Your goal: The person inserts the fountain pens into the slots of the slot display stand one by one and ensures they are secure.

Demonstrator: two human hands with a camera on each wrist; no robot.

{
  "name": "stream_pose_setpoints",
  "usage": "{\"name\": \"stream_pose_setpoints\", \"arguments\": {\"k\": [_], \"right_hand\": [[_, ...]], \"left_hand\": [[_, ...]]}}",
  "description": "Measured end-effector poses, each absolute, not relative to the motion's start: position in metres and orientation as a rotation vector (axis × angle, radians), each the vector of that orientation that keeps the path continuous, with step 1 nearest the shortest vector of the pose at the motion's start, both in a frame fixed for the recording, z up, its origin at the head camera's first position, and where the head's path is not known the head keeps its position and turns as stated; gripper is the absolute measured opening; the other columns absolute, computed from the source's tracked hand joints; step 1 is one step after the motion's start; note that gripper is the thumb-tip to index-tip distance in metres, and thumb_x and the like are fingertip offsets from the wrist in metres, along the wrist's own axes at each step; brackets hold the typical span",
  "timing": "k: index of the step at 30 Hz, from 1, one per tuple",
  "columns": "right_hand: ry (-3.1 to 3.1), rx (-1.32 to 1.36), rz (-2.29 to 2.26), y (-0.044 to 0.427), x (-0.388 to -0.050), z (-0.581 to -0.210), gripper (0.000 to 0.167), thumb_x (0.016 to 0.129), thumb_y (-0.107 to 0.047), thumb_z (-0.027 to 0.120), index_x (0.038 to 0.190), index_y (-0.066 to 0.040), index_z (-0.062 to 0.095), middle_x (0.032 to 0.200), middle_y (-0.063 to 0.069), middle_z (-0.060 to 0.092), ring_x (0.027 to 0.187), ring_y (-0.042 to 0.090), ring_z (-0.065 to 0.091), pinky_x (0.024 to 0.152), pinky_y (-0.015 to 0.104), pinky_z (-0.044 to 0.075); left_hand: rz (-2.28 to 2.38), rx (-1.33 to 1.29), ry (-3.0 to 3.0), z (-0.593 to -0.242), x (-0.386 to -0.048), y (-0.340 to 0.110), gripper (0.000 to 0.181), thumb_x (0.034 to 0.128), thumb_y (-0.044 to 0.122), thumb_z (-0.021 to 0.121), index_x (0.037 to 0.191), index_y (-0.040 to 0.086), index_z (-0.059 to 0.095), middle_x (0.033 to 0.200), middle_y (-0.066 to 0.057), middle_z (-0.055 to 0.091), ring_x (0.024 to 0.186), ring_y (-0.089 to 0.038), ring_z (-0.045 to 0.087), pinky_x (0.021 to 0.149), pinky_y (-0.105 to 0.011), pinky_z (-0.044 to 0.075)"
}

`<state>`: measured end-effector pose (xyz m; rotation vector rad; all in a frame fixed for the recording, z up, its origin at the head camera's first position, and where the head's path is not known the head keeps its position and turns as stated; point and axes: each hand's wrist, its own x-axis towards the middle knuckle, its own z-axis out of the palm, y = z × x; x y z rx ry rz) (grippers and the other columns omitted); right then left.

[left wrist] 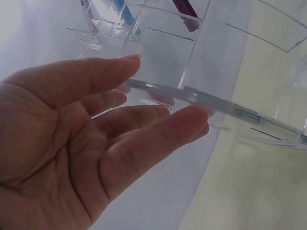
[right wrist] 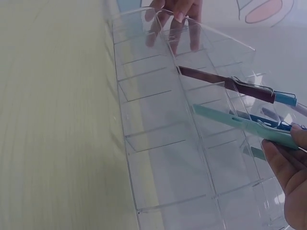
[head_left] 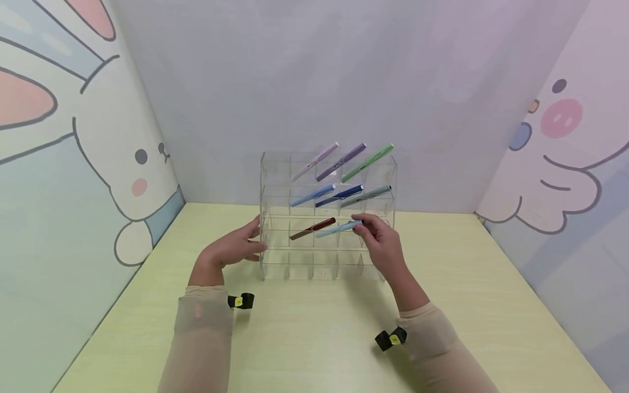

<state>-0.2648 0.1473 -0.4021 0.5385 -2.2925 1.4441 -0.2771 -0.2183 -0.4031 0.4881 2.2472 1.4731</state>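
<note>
A clear plastic tiered pen rack (head_left: 324,271) stands on the table. My right hand (head_left: 383,243) pinches the cap end of a pale blue pen (head_left: 336,228), which lies slanted in the third tier from the top; it looks mint (right wrist: 240,123) in the right wrist view. To its left leans a dark red pen (head_left: 312,228). My left hand (head_left: 235,245) rests its extended fingers against the rack's left side. In the left wrist view, the thumb and fingers of this left hand (left wrist: 96,129) touch the clear panel.
The top tier carries a lilac pen (head_left: 315,162), a purple pen (head_left: 341,162) and a green pen (head_left: 367,163). Below lie a light blue pen (head_left: 313,195), a dark blue pen (head_left: 339,196) and a grey-green pen (head_left: 366,196). A wall (head_left: 319,82) rises behind the rack.
</note>
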Motion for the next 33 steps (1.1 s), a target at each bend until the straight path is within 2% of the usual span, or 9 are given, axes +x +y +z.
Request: {"name": "stream_pose_setpoints", "arguments": {"k": [6,10,21,26,29,33], "right_hand": [[-2.306,0.539,1.338,0.146,-0.265,-0.402,0.025,0.097,-0.025,0.062,0.120,-0.017,0.070,0.099,0.001,0.074,0.079,0.015,0.065,0.061,0.020,0.048],[-2.337,0.534,1.297,0.145,-0.265,-0.402,0.026,0.097,-0.026,0.062,0.121,-0.018,0.070,0.097,0.000,0.072,0.074,0.013,0.058,0.058,0.022,0.046],[-2.383,0.558,1.250,0.150,-0.263,-0.402,0.030,0.099,-0.027,0.060,0.126,-0.016,0.067,0.103,0.000,0.070,0.075,0.015,0.058,0.064,0.022,0.050],[-2.375,0.572,1.280,0.155,-0.263,-0.401,0.035,0.099,-0.029,0.060,0.132,-0.018,0.064,0.105,0.003,0.071,0.083,0.019,0.065,0.071,0.016,0.053],[-2.348,0.586,1.344,0.159,-0.263,-0.398,0.037,0.099,-0.027,0.059,0.135,-0.017,0.061,0.112,0.005,0.072,0.095,0.021,0.069,0.081,0.012,0.053],[-2.296,0.595,1.435,0.168,-0.262,-0.391,0.036,0.100,-0.023,0.058,0.135,-0.014,0.061,0.118,0.010,0.070,0.100,0.019,0.071,0.085,0.017,0.055]], "left_hand": [[1.471,0.489,2.253,-0.403,-0.277,-0.219,0.085,0.1008,0.017,0.056,0.149,0.058,-0.001,0.163,-0.008,0.018,0.137,-0.037,0.044,0.099,-0.051,0.050],[1.472,0.480,2.247,-0.402,-0.277,-0.219,0.085,0.1006,0.017,0.056,0.149,0.057,-0.001,0.163,-0.009,0.017,0.138,-0.040,0.041,0.100,-0.052,0.050],[1.489,0.504,2.226,-0.404,-0.280,-0.217,0.086,0.1002,0.015,0.056,0.149,0.058,0.000,0.162,-0.009,0.021,0.138,-0.041,0.041,0.098,-0.053,0.051],[1.494,0.504,2.226,-0.404,-0.280,-0.218,0.087,0.1001,0.014,0.056,0.150,0.056,0.000,0.162,-0.009,0.020,0.137,-0.042,0.042,0.098,-0.052,0.051],[1.476,0.456,2.254,-0.402,-0.278,-0.220,0.086,0.0996,0.019,0.058,0.152,0.053,-0.001,0.164,-0.008,0.016,0.133,-0.041,0.047,0.103,-0.054,0.047],[1.441,0.363,2.436,-0.393,-0.272,-0.227,0.080,0.1004,0.036,0.056,0.156,0.042,-0.001,0.165,-0.004,0.014,0.122,-0.041,0.058,0.108,-0.063,0.036]]}}
